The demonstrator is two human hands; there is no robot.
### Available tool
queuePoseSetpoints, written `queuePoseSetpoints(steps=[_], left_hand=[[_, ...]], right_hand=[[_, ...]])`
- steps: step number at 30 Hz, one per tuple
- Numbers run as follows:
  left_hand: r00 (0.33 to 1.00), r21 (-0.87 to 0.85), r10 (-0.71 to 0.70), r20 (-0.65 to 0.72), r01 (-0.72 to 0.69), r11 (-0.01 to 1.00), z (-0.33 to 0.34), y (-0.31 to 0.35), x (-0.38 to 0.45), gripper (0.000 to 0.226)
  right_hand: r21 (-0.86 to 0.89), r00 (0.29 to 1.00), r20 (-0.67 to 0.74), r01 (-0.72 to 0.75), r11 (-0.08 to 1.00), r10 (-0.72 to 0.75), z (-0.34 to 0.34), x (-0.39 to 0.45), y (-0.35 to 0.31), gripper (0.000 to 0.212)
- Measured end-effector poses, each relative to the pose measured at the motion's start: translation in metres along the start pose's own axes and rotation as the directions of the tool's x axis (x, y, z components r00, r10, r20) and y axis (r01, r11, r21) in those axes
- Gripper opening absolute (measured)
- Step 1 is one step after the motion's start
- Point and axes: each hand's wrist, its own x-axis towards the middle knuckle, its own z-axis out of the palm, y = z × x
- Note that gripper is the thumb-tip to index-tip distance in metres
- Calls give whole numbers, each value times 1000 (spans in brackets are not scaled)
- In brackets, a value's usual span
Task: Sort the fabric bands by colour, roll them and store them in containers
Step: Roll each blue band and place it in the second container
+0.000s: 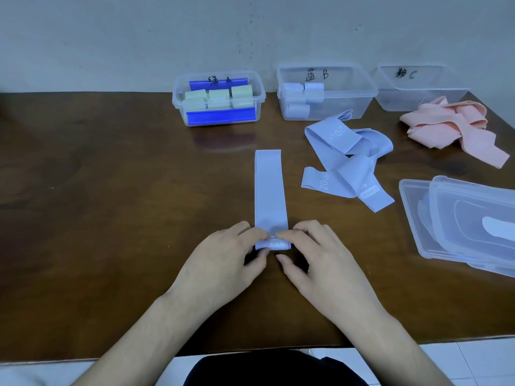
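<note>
"20 LB" print on loose blue bands (338, 132)

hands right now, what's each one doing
Left hand: pinches the near end of the blue band, rolling it.
Right hand: pinches the same rolled end.

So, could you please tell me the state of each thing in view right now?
Blue band: flat, near end being rolled.
Left hand: pinching the roll.
Right hand: pinching the roll.
Container A: open, holds green rolls.
Container B: open, holds blue rolls.
Container C: open, apparently empty.
Loose blue bands: unrolled, heaped.
Pink bands: unrolled, heaped.
Lids: off, stacked.
</note>
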Motion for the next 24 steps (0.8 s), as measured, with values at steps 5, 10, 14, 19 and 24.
queuePoseSetpoints(steps=[5,10,14,19,24], left_hand=[[1000,-7,-18,-16,18,1000,-1,0,1,27],[1000,-6,-25,12,25,1000,-4,0,3,28],[1000,-1,-30,7,30,1000,-3,-3,7,23],[1000,13,-25,5,25,1000,-3,-6,11,26],[999,26,-42,23,42,999,-7,-6,12,33]], right_hand=[[-30,1000,-27,8,1000,-8,2,8,3,18],[-24,1000,1,-4,1000,4,3,13,6,22],[-21,1000,16,-19,1000,20,2,16,6,29],[-24,1000,20,-20,999,21,-1,18,6,27],[-47,1000,20,-12,999,13,3,22,9,23]])
